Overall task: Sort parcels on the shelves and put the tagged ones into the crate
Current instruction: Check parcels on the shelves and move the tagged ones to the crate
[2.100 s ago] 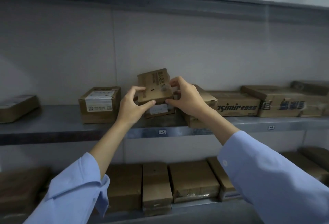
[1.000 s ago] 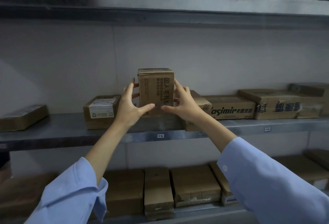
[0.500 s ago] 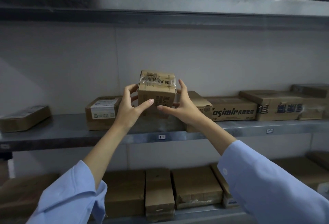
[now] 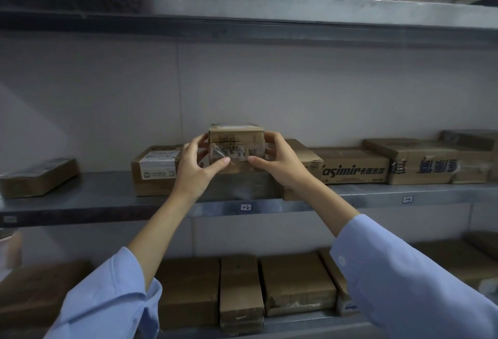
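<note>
Presently, in the head view, the only one supplied, we find both hands on one small box point(image 4: 236, 147). The left hand point(image 4: 198, 166) grips its left side and the right hand point(image 4: 280, 162) grips its right side. The fingers curl round the side edges and each thumb lies across the lower front face.

The box is held upright over the middle shelf point(image 4: 80, 203), between a labelled box point(image 4: 156, 168) on its left and a plain box point(image 4: 307, 159) partly hidden behind the right hand. We cannot tell whether its base touches the shelf. The front face carries clear tape and dark handwriting, too blurred to read. A pale patch on the top face may be a label, but we cannot confirm it.

We judge the step in hand to be checking this box for a tag. To do it well, we advise:
- keeping a firm hold on both sides;
- turning the box slowly, one face at a time;
- moving the thumbs off the writing;
- keeping the box clear of its neighbours.

The crate is not in view, so we recommend locating it before the box is carried off.
</note>
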`<state>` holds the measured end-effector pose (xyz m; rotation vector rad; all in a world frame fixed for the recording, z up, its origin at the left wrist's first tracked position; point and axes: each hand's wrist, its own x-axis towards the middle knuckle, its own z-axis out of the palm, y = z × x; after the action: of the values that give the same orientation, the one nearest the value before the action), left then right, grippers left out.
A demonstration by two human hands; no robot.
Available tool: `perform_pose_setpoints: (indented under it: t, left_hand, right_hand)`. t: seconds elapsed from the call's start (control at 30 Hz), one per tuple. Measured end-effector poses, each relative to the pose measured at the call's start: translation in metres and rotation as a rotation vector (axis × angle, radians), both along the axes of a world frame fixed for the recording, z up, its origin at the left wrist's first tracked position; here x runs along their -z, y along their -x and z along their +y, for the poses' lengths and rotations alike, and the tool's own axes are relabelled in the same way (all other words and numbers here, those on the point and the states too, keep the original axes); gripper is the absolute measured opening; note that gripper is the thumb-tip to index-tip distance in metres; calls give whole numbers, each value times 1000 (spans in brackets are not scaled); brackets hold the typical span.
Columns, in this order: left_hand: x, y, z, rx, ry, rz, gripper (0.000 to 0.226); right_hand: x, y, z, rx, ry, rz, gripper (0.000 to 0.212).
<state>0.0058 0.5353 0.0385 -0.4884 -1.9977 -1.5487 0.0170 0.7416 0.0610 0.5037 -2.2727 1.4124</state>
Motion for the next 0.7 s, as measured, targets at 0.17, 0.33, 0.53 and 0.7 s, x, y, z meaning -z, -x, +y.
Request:
perform_pose_setpoints:
  t: [0.17,0.33,0.53,0.7]
  left_hand:
    - [7,6,-1,-9,-6,27,67]
    - [13,8,3,29,-3,66,68]
    - [26,15,7,42,100,70,75]
    - [37,25,11,39,107,27,71]
  right_hand:
    - [8,-2,-5,-20,83,-37,52]
    - [13,-8,-8,-25,36,-26,80]
    - [21,-2,-9,49,-53,-11,75]
    - [28,4,-9,107,-136,-42,73]
